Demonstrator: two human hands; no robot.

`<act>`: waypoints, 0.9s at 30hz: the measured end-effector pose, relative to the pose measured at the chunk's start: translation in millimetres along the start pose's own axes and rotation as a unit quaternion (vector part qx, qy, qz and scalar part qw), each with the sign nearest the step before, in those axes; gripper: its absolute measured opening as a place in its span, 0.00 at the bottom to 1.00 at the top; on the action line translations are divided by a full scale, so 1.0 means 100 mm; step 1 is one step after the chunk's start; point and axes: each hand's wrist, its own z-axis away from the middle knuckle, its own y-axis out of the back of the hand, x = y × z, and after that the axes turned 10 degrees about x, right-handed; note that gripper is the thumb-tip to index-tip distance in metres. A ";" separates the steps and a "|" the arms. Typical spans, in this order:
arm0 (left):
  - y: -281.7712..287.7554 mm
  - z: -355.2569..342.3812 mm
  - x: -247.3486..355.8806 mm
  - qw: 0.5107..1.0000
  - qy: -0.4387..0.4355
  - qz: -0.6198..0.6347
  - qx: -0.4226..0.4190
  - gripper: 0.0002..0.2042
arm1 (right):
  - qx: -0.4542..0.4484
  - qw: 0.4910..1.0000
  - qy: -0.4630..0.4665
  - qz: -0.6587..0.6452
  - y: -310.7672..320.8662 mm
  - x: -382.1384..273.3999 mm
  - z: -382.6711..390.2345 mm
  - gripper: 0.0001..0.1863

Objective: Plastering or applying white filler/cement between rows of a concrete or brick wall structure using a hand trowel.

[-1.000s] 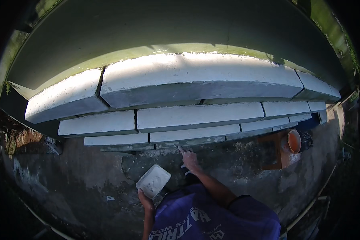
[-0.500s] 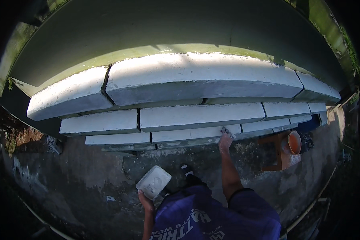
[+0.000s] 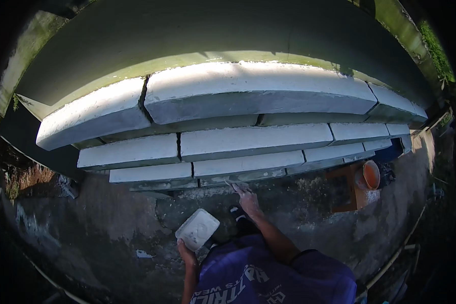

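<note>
My left hand (image 3: pixel 189 253) is closed on the near edge of a white rectangular tub (image 3: pixel 199 226), tilted, with some pale matter inside. At the front face of the lowest white-topped ledge (image 3: pixel 248 163), my right hand (image 3: pixel 249 201) is closed, its fingers whitened. Something small and pale shows at its fingertips, too small to name. Above and behind are a middle ledge (image 3: pixel 256 141) and a thicker top ledge (image 3: pixel 258 83), both white on top and cut by dark vertical gaps. The lowest ledge's front face is grey with white smears.
An orange bucket (image 3: pixel 368 175) sits on an orange-brown wooden stool or box (image 3: pixel 343 188) at the right. A dark wall (image 3: pixel 228 30) rises behind the ledges. Wet-looking concrete floor (image 3: pixel 106 223) with white spots lies around my feet.
My right hand has moved left and nearer to me, from the lowest ledge's top to its front face. The tub in my left hand has barely shifted. The view has tilted slightly.
</note>
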 end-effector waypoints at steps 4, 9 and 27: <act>0.24 -0.06 -0.09 0.999 -0.024 -0.014 0.030 0.26 | 0.238 0.967 -0.059 0.065 0.28 0.73 -0.31 0.29; 0.38 0.07 0.02 0.999 -0.023 -0.013 0.025 0.25 | 0.200 0.961 -0.166 0.096 0.29 1.17 -0.63 0.29; 0.53 0.00 -0.02 0.995 0.030 -0.078 -0.058 0.24 | 0.260 0.876 -0.353 -0.201 -0.26 0.51 1.77 0.14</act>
